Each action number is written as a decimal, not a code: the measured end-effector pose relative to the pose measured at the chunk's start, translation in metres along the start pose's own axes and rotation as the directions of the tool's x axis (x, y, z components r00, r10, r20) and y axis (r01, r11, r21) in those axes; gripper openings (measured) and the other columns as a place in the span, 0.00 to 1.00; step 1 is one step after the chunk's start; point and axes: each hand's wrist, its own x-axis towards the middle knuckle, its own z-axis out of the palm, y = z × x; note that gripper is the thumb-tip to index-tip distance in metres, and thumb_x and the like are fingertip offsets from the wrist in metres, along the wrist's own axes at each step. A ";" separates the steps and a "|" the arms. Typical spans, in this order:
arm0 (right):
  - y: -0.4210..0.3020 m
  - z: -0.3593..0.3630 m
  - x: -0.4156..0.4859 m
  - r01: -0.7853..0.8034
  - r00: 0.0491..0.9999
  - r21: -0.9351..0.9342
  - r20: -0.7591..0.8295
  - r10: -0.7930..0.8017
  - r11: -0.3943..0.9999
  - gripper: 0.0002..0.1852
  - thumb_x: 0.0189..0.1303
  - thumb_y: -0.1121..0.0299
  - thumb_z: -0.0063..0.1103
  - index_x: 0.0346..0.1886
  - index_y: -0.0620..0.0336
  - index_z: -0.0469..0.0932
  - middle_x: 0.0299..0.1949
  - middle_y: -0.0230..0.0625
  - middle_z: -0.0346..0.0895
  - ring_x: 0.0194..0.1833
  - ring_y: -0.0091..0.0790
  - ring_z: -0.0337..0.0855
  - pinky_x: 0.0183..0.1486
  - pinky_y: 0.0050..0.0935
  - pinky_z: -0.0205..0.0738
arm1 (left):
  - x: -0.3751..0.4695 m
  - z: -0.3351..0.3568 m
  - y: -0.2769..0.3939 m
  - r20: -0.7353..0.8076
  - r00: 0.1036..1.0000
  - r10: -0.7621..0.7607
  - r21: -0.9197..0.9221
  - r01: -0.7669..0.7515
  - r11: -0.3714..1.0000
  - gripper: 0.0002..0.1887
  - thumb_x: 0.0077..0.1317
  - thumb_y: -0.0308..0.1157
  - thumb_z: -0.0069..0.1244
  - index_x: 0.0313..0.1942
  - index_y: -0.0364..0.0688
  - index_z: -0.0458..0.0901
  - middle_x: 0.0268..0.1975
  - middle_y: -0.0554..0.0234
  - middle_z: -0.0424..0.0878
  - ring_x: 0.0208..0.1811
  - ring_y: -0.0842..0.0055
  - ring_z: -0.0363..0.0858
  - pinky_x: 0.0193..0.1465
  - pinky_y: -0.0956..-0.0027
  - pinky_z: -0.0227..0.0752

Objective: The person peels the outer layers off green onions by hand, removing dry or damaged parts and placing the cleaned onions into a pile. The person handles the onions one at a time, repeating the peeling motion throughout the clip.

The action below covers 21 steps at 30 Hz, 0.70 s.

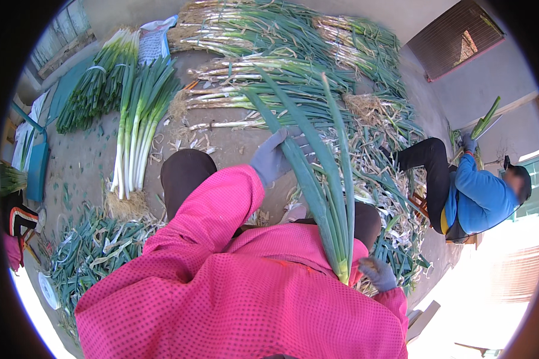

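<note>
A large green onion (316,202) lies across my lap, its broad green leaves fanning upward and its pale base near my right side. My left hand (274,155), in a grey glove, is at the leaves, with a leaf against its fingers; how firmly it grips is partly hidden. Beside the lower stem is my right hand (378,273), also gloved, its fingers curled near something brownish that I cannot make out. To my left, several trimmed green onions (137,130) with white stems lie on the floor, their roots toward me.
Tied bundles (101,78) rest at the upper left, and untrimmed onions (251,31) are stacked ahead. Heaps of stripped leaves (94,251) flank my legs. A person in blue (485,188) sits at the right; another person (20,220) is partly visible at the far left.
</note>
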 end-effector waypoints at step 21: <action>-0.241 0.045 0.162 0.129 0.919 0.650 0.205 -0.336 0.749 0.31 0.57 0.67 0.62 0.63 0.70 0.64 0.48 0.42 0.77 0.44 0.31 0.80 0.46 0.26 0.76 | -0.004 -0.018 -0.002 -0.087 0.984 -0.153 0.175 0.167 0.970 0.16 0.68 0.36 0.45 0.46 0.31 0.76 0.43 0.49 0.81 0.44 0.60 0.81 0.55 0.50 0.74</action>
